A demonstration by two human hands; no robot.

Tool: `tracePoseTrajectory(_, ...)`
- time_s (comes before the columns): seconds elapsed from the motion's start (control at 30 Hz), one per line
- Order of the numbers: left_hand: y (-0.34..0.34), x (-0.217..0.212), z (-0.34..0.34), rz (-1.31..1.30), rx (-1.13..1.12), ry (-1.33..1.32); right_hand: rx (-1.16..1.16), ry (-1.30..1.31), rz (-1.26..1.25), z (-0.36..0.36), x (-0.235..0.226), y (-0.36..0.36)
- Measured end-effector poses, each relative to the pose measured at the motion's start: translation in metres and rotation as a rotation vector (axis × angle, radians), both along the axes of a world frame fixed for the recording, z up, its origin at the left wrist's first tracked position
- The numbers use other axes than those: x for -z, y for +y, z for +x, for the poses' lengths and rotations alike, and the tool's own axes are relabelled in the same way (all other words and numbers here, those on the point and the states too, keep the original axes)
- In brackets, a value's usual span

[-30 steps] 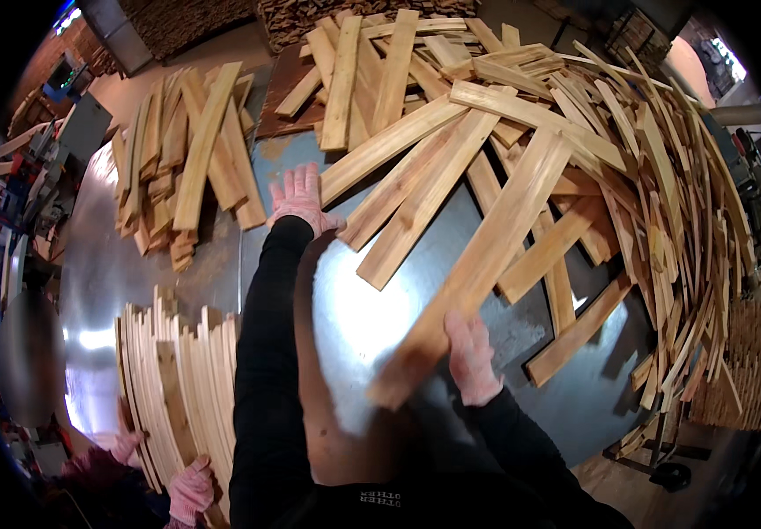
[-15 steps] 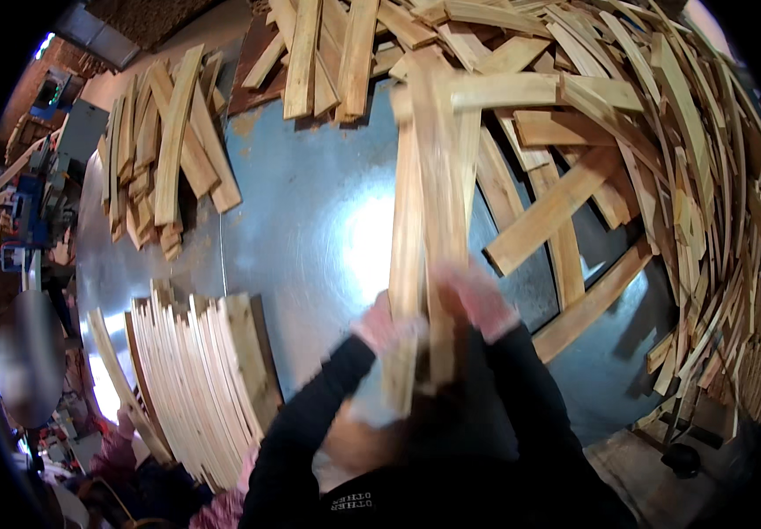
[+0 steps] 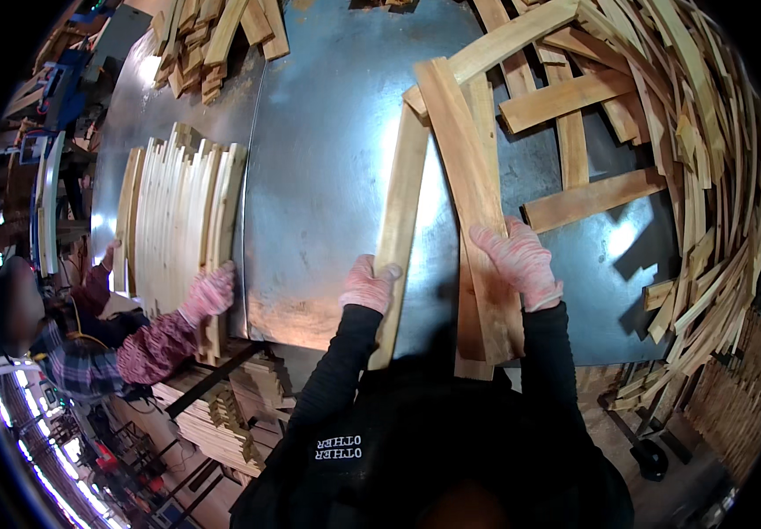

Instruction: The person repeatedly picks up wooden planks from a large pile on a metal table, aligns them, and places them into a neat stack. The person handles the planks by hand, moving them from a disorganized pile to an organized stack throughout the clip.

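Observation:
My left hand, in a pink-and-white glove, is closed around the lower part of a narrow pale wooden plank. My right hand, gloved alike, grips the right edge of a wider brown wooden plank, its thumb lying on the top face. Beneath that wider piece, another plank shows partly, its lower end near my body. The far ends of the held planks lean together by a crosswise plank, and a gap opens between them toward me.
At left, a person's gloved hand touches an upright row of planks on the metal table. A loose plank heap lies at far left. Several planks and a tall pile of thin strips crowd the right.
My hands have moved apart, and the planks between them have spread open toward me. The view has shifted, bringing the person at left and their hand on the row further into sight.

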State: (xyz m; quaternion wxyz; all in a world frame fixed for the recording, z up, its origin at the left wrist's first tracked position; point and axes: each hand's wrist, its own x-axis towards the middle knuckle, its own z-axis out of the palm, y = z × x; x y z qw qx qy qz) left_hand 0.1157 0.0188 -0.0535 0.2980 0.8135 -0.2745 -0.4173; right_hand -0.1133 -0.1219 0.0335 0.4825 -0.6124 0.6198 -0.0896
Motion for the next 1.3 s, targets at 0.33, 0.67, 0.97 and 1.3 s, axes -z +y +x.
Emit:
tracePoseTrajectory(0.33,0.04,0.022,0.008,-0.161,-0.379,-0.032,-0.158,0.577,-0.254,-0.049,0.022,0.057)
tracePoseTrajectory(0.67,0.052,0.058,-0.052,-0.272,-0.569,0.741,-0.391,0.537,0.019,0.007,-0.023,0.062)
tracePoseTrajectory(0.97,0.009,0.042,-0.044,-0.319,-0.52,0.751,0.043,0.534,-0.158,-0.054,0.038,0.057)
tracePoseTrajectory(1.3,0.011,0.028,-0.026,-0.553,-0.729,1.326,-0.301,0.262,-0.188,-0.002,-0.029,0.085)
